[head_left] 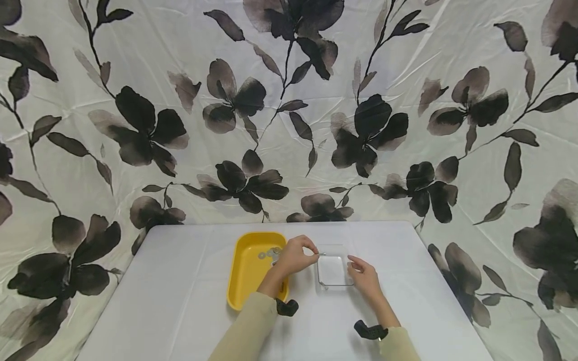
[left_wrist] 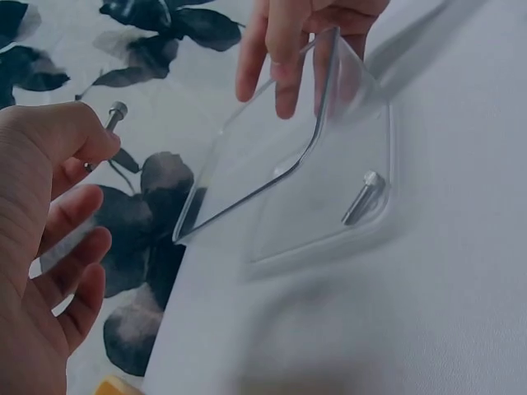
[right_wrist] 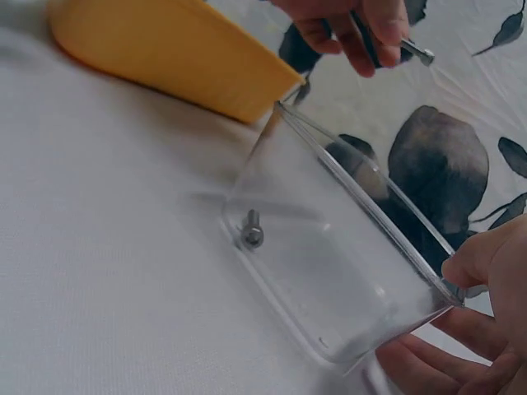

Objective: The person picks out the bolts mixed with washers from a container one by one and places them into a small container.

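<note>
My left hand (head_left: 295, 254) pinches a small metal bolt (left_wrist: 116, 117) between thumb and forefinger, its other fingers loosely bent. The bolt is held up near the far left corner of a clear plastic box (head_left: 335, 286). At the box's right side, my right hand (head_left: 365, 279) grips the wall, thumb at the rim (right_wrist: 387, 234) and fingers outside. Inside the box, a second bolt (right_wrist: 252, 230) lies on the floor near a corner; the left wrist view shows this loose bolt (left_wrist: 361, 199) through the clear wall.
A yellow tray (head_left: 235, 281) stands left of the box, partly behind my left forearm. Several grey washers (head_left: 271, 253) lie in its far right part. Both stand on a white-covered table (head_left: 180, 301), with a flower-printed cloth (head_left: 280, 125) behind its far edge.
</note>
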`<state>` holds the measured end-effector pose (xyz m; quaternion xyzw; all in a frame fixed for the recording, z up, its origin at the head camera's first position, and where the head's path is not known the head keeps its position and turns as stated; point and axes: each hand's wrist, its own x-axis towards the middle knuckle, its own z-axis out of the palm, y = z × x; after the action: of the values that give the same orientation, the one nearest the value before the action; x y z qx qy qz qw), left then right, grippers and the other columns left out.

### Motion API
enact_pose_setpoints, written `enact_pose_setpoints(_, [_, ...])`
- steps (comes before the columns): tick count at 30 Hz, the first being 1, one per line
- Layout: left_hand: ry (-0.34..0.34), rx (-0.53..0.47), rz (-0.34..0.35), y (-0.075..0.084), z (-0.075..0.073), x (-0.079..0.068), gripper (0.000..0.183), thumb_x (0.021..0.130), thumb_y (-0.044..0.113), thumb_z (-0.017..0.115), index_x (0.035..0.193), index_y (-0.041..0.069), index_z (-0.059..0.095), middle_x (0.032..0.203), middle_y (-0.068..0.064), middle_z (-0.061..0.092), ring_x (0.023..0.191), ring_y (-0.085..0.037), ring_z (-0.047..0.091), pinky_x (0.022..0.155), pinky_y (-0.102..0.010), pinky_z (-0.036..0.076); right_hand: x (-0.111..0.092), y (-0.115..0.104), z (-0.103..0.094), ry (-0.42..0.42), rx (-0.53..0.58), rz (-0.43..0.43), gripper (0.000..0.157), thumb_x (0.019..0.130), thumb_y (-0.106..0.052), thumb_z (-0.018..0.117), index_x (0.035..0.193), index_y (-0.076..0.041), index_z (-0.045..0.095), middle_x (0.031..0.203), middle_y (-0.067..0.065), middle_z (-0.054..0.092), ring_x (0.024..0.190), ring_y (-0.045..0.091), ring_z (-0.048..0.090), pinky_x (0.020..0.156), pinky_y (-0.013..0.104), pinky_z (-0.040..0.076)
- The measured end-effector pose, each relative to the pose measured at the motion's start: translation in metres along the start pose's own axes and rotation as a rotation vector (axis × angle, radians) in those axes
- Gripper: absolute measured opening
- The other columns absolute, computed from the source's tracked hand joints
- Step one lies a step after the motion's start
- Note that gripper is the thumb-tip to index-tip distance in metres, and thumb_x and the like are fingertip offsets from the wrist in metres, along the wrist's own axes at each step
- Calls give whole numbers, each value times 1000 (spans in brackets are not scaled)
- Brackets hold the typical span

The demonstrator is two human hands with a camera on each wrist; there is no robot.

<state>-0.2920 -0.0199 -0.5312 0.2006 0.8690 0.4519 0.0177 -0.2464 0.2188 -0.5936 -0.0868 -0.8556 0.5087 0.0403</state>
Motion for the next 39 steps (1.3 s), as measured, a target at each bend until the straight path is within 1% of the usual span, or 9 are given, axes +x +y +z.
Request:
enact_pose_setpoints(4, [6,6,13,4,8,8,3,82,22,75,79,20,73,93,9,60,99,-25,59,87,-37,47,0,-1,-1,8,15,-1,36,94,-19,60,129,-10,62,122,21,62,106,36,62,82,43,53])
enact_pose_setpoints(7, [2,6,-4,6,14,13,3,82,22,75,79,20,73,94,9,60,101,-26,58,87,-37,47,1,-2,-1,10,42,-19,37,93,-16,61,129,-8,61,121,21,62,104,35,63,80,41,54])
enact_pose_setpoints(10, [-1,14,-15,7,19,16,4,82,20,74,79,21,73,95,9,60,102,-26,58,87,-37,47,0,-3,-1,13,59,-11,37,93,-15,62,129,-8,62,121,20,63,102,34,64,80,40,54])
enact_pose_setpoints(15, [12,35,32,4,32,21,3,79,21,75,78,18,74,92,9,61,99,-26,61,86,-35,47,-2,-3,-1,5,77,-2,37,92,-14,62,128,-7,62,121,21,63,100,33,64,80,40,53])
enact_pose_setpoints(18, [20,33,40,4,39,24,2,79,19,75,77,19,74,90,9,61,99,-27,61,87,-35,47,-3,-2,-1,-3,101,-10,37,92,-12,62,129,-6,61,121,22,63,99,33,65,80,39,53])
enact_pose_setpoints(23, [24,52,32,9,46,27,3,79,20,75,77,20,74,91,10,61,98,-22,61,88,-35,47,-4,-1,-2,-10,110,-19,39,93,-13,61,131,-6,60,121,20,63,102,34,64,82,41,53])
enact_pose_setpoints(28, [27,70,36,11,52,27,3,80,21,74,78,18,75,91,9,62,96,-18,60,87,-35,47,-5,1,-2,-8,113,-31,38,93,-13,61,130,-7,61,121,19,64,104,35,63,84,43,52])
enact_pose_setpoints(35, [30,47,18,9,56,27,6,78,20,74,80,15,76,92,8,63,99,-23,61,85,-34,47,-5,2,-1,-6,109,-42,37,93,-12,62,130,-7,61,121,19,64,108,36,61,87,45,51])
enact_pose_setpoints(39, [35,19,27,6,60,27,6,78,19,75,79,13,75,90,7,63,98,-27,62,84,-34,48,-3,2,-1,-9,118,-41,38,93,-11,63,130,-7,61,121,19,64,109,35,61,88,44,51])
